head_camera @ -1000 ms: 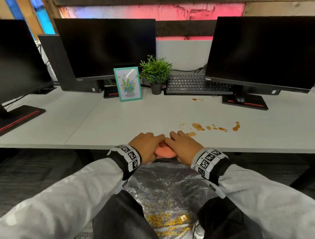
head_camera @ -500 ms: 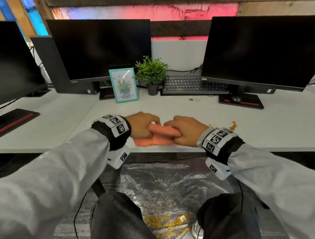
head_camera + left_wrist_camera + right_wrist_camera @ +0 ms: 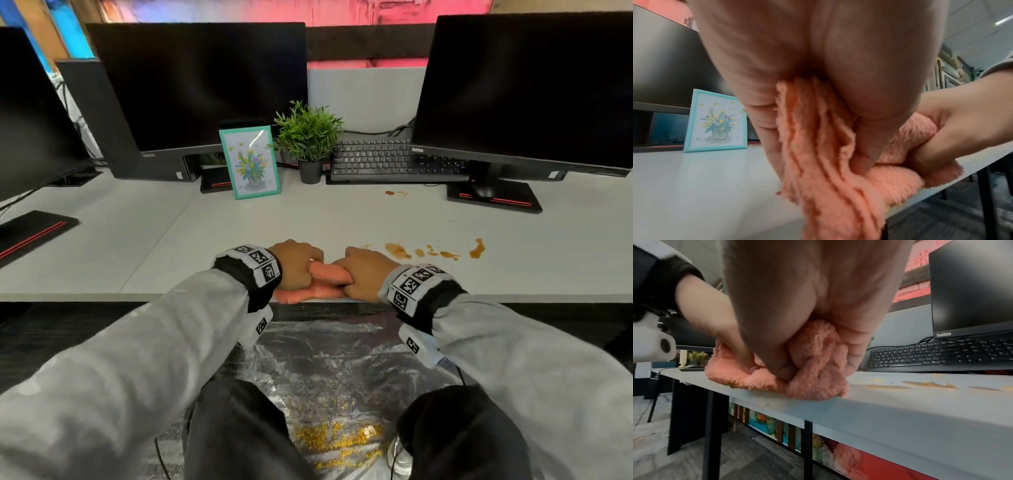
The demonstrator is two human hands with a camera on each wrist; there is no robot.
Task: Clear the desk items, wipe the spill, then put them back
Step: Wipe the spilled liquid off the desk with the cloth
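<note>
1. Head view: in the lower middle of the frame both fists grip a fluffy salmon-pink microfibre cloth (image 3: 317, 286) bunched into a roll at the near edge of the pale grey counter (image 3: 171, 240). The left hand (image 3: 296, 263) takes its left end, the right hand (image 3: 364, 274) its right end, so the roll's long axis runs left to right. The orange-brown sauce spill (image 3: 431, 251) lies just right of the right hand, stretching toward the right edge of the frame; a smaller splash (image 3: 395, 193) sits higher up, below the black keyboard (image 3: 383, 161).

2. Left wrist view: the left hand's fingers (image 3: 764, 116) are curled round folds of cloth at centre frame; the right hand pinches the other end at the right. A teal-framed flower picture (image 3: 715, 121) stands at left.

3. Right wrist view: the right hand's fingers (image 3: 777, 356) are clenched on the cloth at centre, and the spill trails off to the right. The right hand is nearer, so I judge the wipe should go rightward.
</note>
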